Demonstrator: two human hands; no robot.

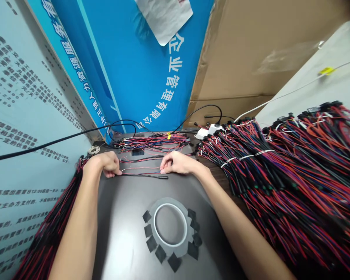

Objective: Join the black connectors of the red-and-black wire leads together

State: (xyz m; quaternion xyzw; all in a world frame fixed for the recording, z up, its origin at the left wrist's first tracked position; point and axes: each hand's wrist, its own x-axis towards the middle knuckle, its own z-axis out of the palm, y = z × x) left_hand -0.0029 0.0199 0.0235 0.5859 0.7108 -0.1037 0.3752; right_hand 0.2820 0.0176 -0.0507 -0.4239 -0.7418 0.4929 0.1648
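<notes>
My left hand (106, 163) and my right hand (177, 163) rest on a dark work mat (125, 217), each pinching one end of a thin red and blue wire pair (141, 169) stretched between them. Just in front of the hands lies a black cable with a connector tip (151, 176). Another red and black wire (142, 158) lies a little behind the hands. A small bundle of red, blue and black wires (154, 142) sits at the back of the mat.
A roll of tape (169, 225) ringed with black tape squares lies on the mat near me. A big heap of bundled wire harnesses (280, 167) fills the right side. More wires (46, 233) hang along the left edge. Blue poster and cardboard stand behind.
</notes>
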